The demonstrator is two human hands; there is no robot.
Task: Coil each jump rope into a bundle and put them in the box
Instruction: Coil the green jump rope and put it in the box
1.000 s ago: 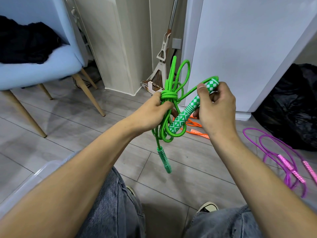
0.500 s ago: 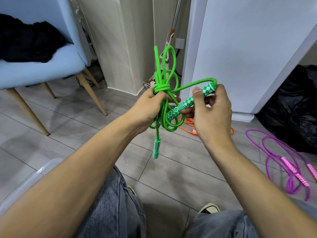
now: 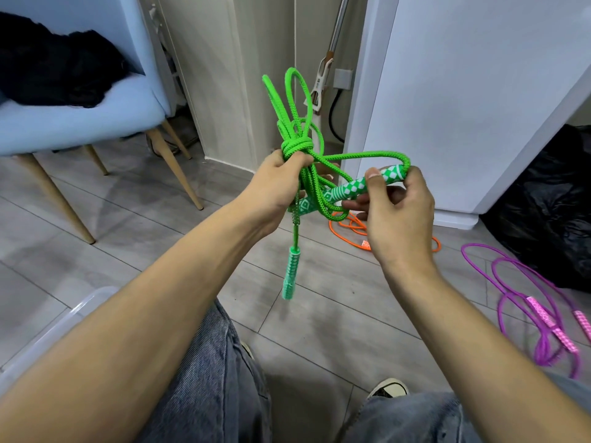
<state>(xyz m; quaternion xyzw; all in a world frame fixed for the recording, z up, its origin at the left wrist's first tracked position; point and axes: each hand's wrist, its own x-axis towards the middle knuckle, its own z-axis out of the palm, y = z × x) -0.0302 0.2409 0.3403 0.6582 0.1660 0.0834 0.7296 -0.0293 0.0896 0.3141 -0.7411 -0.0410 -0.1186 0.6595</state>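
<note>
Green braided jump rope (image 3: 307,174) held up in front of the body, above the grey tiled floor (image 3: 160,251), in the one head view. Coiled into several loops, with a few turns of cord wrapped around the middle of the bundle. Left hand (image 3: 281,183) closed around the bundle just under those turns, fingers curled tight on the cords. Long loops standing up above this hand, shorter loops hanging below it. One green and white patterned handle (image 3: 291,273) dangling straight down under the left hand on a short piece of cord, free in the air. Right hand (image 3: 399,212) pinching the other green and white checkered handle (image 3: 361,187), thumb on top, fingers curled underneath. That handle tilted, its far end up to the right, its near end pushed among the lower loops.

Orange jump rope (image 3: 351,231) lying on the floor behind the hands, partly hidden by the right hand. Purple jump rope with pink handles (image 3: 540,318) lying loose on the floor at the right, near a black plastic bag (image 3: 550,212). Clear plastic box (image 3: 64,321) at the lower left, only its rim visible beside the left forearm. Light blue chair with wooden legs (image 3: 96,116) at the upper left, dark cloth (image 3: 54,68) on its seat. Blue jeans and one shoe at the bottom.
</note>
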